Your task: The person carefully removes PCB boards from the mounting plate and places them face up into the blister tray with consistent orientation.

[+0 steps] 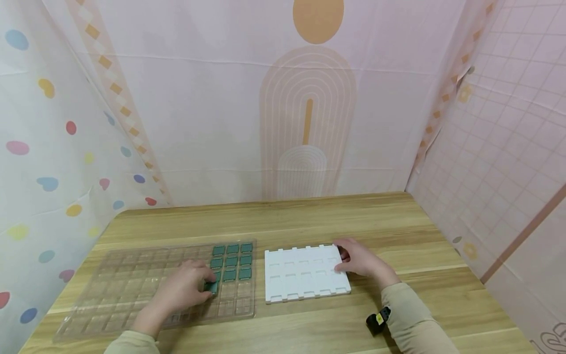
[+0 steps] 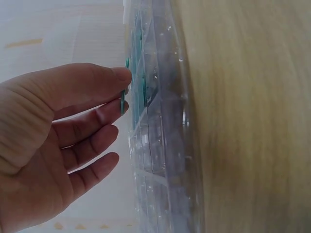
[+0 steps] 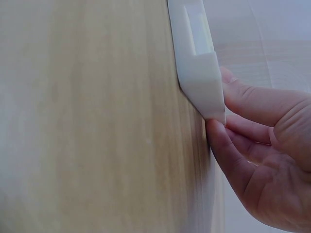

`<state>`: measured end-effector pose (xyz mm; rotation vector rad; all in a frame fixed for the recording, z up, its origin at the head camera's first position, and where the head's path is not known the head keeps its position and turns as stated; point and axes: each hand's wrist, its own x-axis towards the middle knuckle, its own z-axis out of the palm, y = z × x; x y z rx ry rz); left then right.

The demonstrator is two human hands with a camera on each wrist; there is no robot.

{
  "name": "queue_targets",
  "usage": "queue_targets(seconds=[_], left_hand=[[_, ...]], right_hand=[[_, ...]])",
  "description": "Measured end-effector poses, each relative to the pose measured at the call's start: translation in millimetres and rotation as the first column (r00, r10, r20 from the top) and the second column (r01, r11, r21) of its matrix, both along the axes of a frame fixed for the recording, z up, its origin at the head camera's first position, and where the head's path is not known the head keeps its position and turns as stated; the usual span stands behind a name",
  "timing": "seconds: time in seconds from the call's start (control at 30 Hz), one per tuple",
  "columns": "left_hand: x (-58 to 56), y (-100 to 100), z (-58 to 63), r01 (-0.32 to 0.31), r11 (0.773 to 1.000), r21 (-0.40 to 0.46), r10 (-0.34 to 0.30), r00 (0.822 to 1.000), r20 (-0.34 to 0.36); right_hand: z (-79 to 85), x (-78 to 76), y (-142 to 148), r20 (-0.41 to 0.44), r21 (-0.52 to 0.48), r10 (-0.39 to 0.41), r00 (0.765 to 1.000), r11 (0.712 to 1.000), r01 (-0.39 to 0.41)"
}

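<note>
My left hand (image 1: 185, 286) is over the right part of a clear plastic compartment tray (image 1: 128, 287). Between thumb and fingertip it pinches a small green circuit board (image 2: 122, 104) by its edges; in the left wrist view the board appears as a thin strip just off the tray. Several more green boards (image 1: 232, 261) sit in the compartments at the tray's far right. A white slotted tray (image 1: 305, 273) lies on the table to the right. My right hand (image 1: 360, 258) grips its right edge, thumb on the upper face and fingers at the side and corner (image 3: 214, 109).
The wooden table (image 1: 283, 223) carries both trays side by side with a narrow gap. A small black device (image 1: 377, 322) is by the right sleeve. Patterned curtains (image 1: 212, 123) hang behind the table and along both sides.
</note>
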<state>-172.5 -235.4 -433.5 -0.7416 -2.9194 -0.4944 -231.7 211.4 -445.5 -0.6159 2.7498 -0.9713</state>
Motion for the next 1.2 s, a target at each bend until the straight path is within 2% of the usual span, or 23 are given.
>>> queue_targets(seconds=[0.23, 0.53, 0.87, 1.2], left_hand=[[-1.8, -2.5, -5.4, 0.033, 0.999, 0.010, -0.033, 0.999, -0.003], [-1.8, -2.5, -6.5, 0.053, 0.998, 0.018, -0.053, 0.998, 0.018], [-4.7, -1.8, -9.4, 0.073, 0.997, 0.001, -0.073, 0.997, -0.025], [-4.3, -0.9, -9.1, 0.052, 0.999, 0.013, -0.052, 0.999, 0.003]], right_hand=[[-0.2, 0.1, -0.6, -0.012, 0.000, 0.022, 1.000, 1.000, -0.022], [1.9, 1.9, -0.5, -0.005, -0.011, 0.017, 1.000, 1.000, -0.017], [-0.9, -0.4, 0.1, -0.029, 0.009, 0.011, 1.000, 1.000, -0.011], [0.8, 0.5, -0.5, -0.024, 0.008, 0.014, 1.000, 1.000, -0.014]])
